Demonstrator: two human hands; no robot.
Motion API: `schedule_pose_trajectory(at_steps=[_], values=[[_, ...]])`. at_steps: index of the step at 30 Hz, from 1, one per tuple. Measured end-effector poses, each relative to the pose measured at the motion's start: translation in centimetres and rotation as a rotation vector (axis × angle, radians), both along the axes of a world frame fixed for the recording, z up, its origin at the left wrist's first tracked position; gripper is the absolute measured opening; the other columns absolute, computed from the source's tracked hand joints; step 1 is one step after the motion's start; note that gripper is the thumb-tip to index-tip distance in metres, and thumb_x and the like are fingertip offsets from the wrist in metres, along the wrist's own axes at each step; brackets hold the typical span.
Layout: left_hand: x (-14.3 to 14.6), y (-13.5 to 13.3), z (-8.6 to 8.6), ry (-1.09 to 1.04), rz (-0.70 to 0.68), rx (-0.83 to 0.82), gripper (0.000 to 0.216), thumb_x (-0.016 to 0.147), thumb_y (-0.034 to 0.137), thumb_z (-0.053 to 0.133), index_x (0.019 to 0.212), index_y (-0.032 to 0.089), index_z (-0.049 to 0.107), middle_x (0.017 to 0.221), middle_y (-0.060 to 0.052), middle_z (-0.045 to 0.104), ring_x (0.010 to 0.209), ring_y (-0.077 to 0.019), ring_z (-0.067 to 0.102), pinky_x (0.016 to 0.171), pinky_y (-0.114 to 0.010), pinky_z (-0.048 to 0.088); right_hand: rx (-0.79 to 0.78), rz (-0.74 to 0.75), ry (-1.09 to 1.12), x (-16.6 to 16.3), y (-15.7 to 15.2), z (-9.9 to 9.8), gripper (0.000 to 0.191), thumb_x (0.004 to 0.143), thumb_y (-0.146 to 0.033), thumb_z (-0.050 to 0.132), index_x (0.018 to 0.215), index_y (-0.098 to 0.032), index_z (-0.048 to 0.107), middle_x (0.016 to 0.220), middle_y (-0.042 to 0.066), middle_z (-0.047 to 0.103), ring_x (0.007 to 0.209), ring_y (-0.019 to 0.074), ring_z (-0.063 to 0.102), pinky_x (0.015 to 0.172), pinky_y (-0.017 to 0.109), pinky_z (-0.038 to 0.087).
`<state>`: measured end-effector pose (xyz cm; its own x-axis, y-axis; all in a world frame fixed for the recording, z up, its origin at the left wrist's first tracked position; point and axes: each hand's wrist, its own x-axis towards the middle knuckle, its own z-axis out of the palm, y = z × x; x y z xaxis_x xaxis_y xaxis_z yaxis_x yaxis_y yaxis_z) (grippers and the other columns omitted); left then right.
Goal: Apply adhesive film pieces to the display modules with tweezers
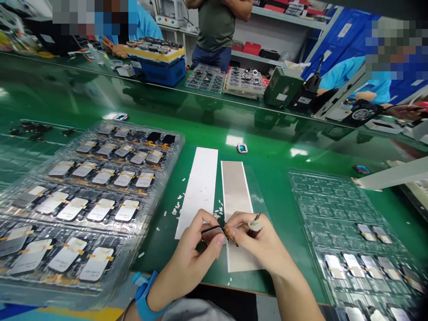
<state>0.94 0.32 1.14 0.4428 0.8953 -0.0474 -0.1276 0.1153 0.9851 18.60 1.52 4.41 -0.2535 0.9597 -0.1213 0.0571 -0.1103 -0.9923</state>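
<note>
My left hand [192, 256] pinches a small dark rectangular screen part [213, 233] between thumb and fingers near the table's front edge. My right hand [259, 243] is closed on a thin tool [254, 223] with a taped handle, its tip at the part's right edge by an orange flex tab. Both hands hover over the near ends of two long strips, a white one [199, 187] and a grey one [236, 191]. Small white scraps [177, 207] lie around the strips.
Stacked clear trays [83, 187] filled with several screen parts sit at left. A clear tray [334, 209] at right is partly filled along its near rows. A small part [241, 148] lies beyond the strips. Other people, a blue box [158, 62] and equipment line the far side.
</note>
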Motion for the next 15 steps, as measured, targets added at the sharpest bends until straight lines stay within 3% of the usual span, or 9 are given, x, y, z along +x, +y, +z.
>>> schedule_pose_trajectory(at_steps=[9, 15], values=[[0.15, 0.06, 0.20, 0.032, -0.013, 0.009, 0.019, 0.102, 0.041, 0.045, 0.097, 0.024, 0.037, 0.066, 0.007, 0.042, 0.061, -0.0125, 0.038, 0.058, -0.024, 0.032, 0.008, -0.043, -0.029, -0.05, -0.27, -0.54, 0.030, 0.083, -0.046, 0.068, 0.074, -0.018, 0.071, 0.054, -0.003, 0.049, 0.049, 0.0086, 0.034, 0.045, 0.023, 0.028], [0.04, -0.07, 0.34, 0.081, -0.043, -0.003, 0.020, 0.103, 0.045, 0.040, 0.103, 0.025, 0.037, 0.076, 0.004, 0.040, 0.070, -0.0144, 0.038, 0.064, -0.026, 0.033, 0.127, -0.133, -0.086, -0.59, -0.36, -0.28, 0.018, 0.082, -0.031, 0.068, 0.071, -0.017, 0.069, 0.050, -0.006, 0.044, 0.046, 0.0065, 0.029, 0.044, 0.022, 0.025]])
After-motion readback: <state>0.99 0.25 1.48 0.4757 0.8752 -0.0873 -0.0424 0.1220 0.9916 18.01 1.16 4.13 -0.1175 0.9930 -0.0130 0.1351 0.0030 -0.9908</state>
